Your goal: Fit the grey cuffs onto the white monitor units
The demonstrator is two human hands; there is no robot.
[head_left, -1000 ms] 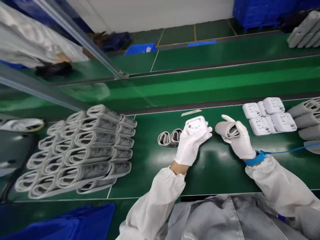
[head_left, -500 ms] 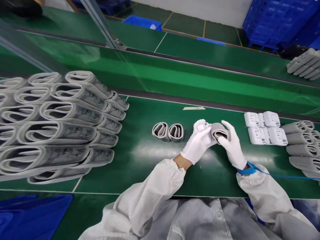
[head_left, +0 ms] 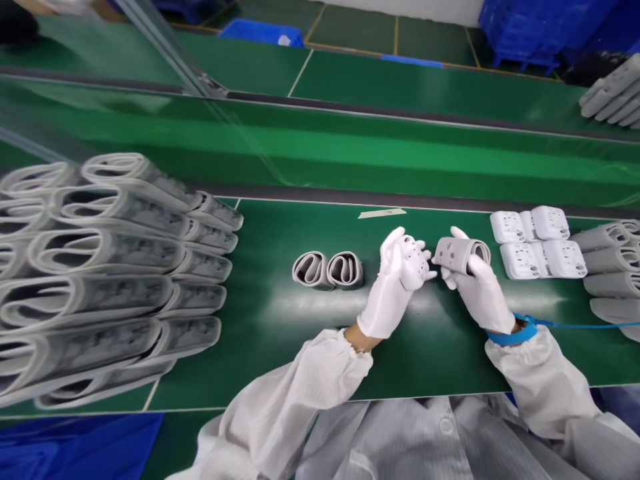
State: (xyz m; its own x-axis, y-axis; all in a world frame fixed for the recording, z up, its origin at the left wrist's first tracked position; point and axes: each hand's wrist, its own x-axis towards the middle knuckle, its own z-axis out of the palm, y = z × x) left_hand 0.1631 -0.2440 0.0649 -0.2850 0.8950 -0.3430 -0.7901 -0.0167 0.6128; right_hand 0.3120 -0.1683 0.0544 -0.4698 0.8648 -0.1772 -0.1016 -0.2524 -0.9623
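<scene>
Gloved in white, my left hand (head_left: 393, 283) is closed around a small white plastic device (head_left: 414, 263) with dark holes in its face. My right hand (head_left: 475, 280), also gloved and with a blue strap at its wrist, grips a rolled grey fabric cuff (head_left: 453, 255) that shows a few dark round spots. A narrow gap separates the device from this cuff. Two more rolled grey cuffs (head_left: 345, 270) stand side by side on the green bench to the left of my left hand. White square devices (head_left: 565, 259) sit in two rows beyond my right hand.
Large stacks of folded grey cuffs (head_left: 120, 253) fill the bench's left side. More rolled cuffs (head_left: 613, 285) lie at the right edge. A strip of tape (head_left: 383, 213) is stuck near the back, before a clear upright panel (head_left: 350, 150). A blue cord (head_left: 590, 325) runs right from my wrist strap.
My hands have moved apart. The cuff has gone right and turned so its spotted outside shows, and the device in my left hand now shows its holed face. The view has shifted slightly.
</scene>
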